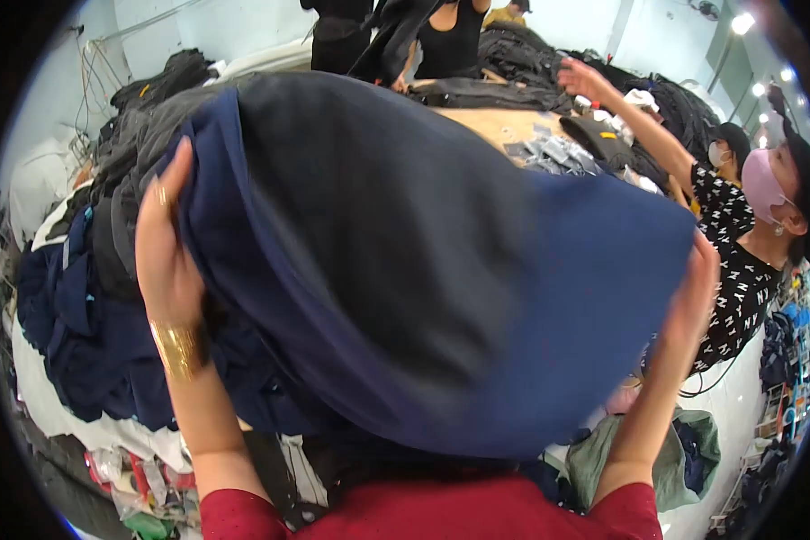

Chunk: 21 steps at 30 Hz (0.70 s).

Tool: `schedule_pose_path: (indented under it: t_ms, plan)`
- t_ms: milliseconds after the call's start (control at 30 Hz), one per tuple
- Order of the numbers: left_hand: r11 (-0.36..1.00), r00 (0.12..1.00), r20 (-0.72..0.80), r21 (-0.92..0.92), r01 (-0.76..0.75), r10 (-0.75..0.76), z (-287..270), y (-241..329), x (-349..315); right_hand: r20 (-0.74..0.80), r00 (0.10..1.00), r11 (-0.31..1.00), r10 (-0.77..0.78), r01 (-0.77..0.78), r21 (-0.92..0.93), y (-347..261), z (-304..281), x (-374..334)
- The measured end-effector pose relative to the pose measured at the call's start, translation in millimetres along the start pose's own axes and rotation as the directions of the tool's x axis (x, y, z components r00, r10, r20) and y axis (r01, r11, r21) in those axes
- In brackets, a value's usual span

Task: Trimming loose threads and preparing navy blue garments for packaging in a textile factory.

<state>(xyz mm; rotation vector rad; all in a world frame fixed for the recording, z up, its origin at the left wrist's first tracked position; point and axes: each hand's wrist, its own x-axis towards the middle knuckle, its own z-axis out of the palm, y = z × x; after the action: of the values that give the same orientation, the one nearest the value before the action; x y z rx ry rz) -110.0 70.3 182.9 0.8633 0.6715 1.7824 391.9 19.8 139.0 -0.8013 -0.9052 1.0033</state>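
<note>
Spreading dark cloth (pixel 423 270), left fingers (pixel 181 168) and right fingers (pixel 698 256) clamp opposite edges (some tan tabletop (pixel 486 124) lies open beyond).

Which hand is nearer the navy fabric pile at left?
Left. The left hand is just right of the navy fabric pile; the right hand farther away, at the right edge of the blue cloth.

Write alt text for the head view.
A person's left hand and right hand hold up a wide spread of black and navy fabric by opposite sides. Dark cloth is heaped at left; at right, a masked co-worker stretches out an arm.
</note>
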Motion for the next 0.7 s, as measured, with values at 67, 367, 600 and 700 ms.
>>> schedule_pose_path:
  t_ms: [67,367,600,700]
  plan:
    - [0.992,0.995,0.096,0.123,0.015,-0.027,-31,0,34,-0.103,0.995,0.992,0.017,-0.003,0.128,30,52,24]
    - [0.799,0.923,-0.33,0.49,0.348,-0.199,-222,-93,-1,-0.012,0.875,0.613,0.485,-0.35,-0.708,249,42,-7]
    - [0.876,0.881,-0.414,0.309,0.371,-0.228,-229,-94,-37,0.293,0.948,0.169,0.128,0.27,-0.948,255,27,-5]
    - [0.87,0.885,-0.414,0.332,0.365,-0.213,-234,-82,-48,0.239,0.956,0.493,0.171,0.127,-0.861,244,87,-15]
